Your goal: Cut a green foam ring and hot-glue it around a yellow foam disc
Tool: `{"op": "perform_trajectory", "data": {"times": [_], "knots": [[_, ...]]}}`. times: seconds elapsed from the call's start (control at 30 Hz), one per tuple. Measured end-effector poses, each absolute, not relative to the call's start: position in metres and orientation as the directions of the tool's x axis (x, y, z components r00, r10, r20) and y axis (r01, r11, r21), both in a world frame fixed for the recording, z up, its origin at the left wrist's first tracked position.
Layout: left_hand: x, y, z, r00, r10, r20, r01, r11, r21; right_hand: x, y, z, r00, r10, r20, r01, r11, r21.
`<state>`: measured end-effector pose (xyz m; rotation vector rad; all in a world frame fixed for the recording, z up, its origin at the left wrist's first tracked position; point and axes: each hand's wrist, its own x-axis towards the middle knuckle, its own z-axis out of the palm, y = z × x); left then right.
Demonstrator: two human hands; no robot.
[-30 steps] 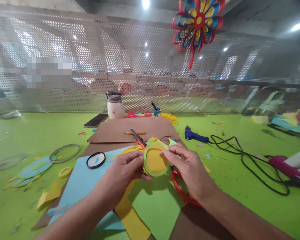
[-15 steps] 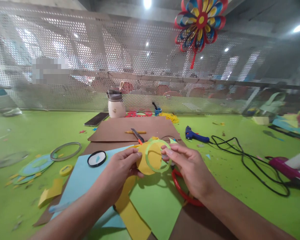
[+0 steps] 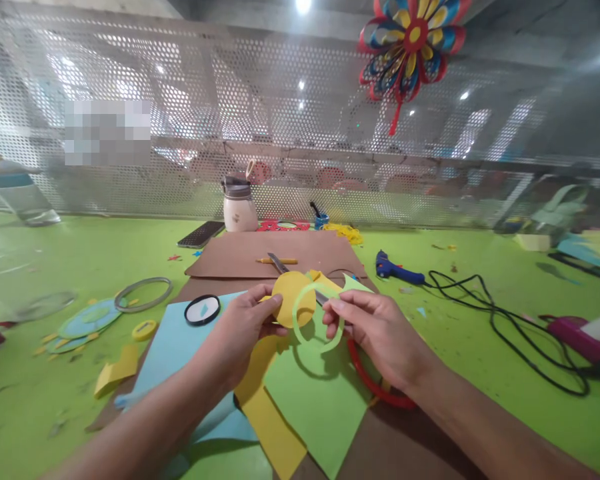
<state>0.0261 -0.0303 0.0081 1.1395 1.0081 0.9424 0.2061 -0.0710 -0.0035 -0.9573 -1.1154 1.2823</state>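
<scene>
A round yellow paper disc (image 3: 290, 297) is pinched between the thumb and fingers of my left hand (image 3: 247, 323). My right hand (image 3: 375, 330) grips the right side of a thin light-green paper ring (image 3: 320, 348). The ring's left edge overlaps the disc's right edge in view; whether they touch I cannot tell. Below both lies a light-green paper sheet (image 3: 320, 407), with a yellow paper strip (image 3: 273, 427) beside it. A red loop handle (image 3: 373, 383) shows under my right hand. Behind the disc, a craft knife (image 3: 277, 262) lies against a pencil (image 3: 293, 261).
Brown cardboard (image 3: 275, 243) and blue paper (image 3: 163, 353) lie beneath. A black ring (image 3: 203, 325), a grey ring (image 3: 130, 307) and a yellow sharpener (image 3: 145, 330) are left. A blue glue gun (image 3: 400, 270) with its cord is right. A phone (image 3: 200, 235) and bottle (image 3: 240, 212) stand behind.
The yellow disc and green ring have come apart sideways, so they overlap less. The ring sits slightly lower, and the disc is a little higher. The whole view has shifted slightly.
</scene>
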Motion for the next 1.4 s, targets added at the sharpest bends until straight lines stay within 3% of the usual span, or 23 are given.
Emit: {"op": "perform_trajectory", "data": {"times": [0.27, 0.5, 0.67, 0.9, 1.13, 1.27, 1.4], "knots": [[0.03, -0.037, 0.006, 0.498, 0.858, -0.127, -0.218, 0.266, 0.939, 0.204, -0.069, -0.005, 0.096, 0.987, 0.13, -0.124, 0.142, -0.982], [0.031, -0.038, 0.007, 0.539, 0.838, -0.088, -0.242, 0.254, 0.937, 0.203, -0.067, -0.008, 0.137, 0.984, 0.116, -0.104, 0.131, -0.986], [0.029, -0.036, 0.006, 0.481, 0.873, -0.085, -0.262, 0.236, 0.936, 0.202, -0.068, -0.009, 0.088, 0.994, 0.067, -0.146, 0.08, -0.986], [0.023, -0.023, 0.009, 0.214, 0.974, -0.071, -0.282, 0.131, 0.951, 0.202, -0.071, -0.009, -0.032, 0.999, 0.001, -0.129, -0.004, -0.992], [0.022, -0.021, 0.01, 0.168, 0.985, -0.039, -0.262, 0.083, 0.961, 0.206, -0.07, -0.011, -0.095, 0.994, -0.056, 0.131, -0.043, -0.99], [0.024, -0.021, 0.01, 0.151, 0.988, -0.019, -0.244, 0.056, 0.968, 0.214, -0.068, -0.013, -0.064, 0.997, -0.037, 0.361, -0.011, -0.933], [0.025, -0.019, 0.007, 0.13, 0.992, -0.002, -0.26, 0.036, 0.965, 0.221, -0.066, -0.014, -0.061, 0.998, 0.004, 0.484, 0.033, -0.875]]}}
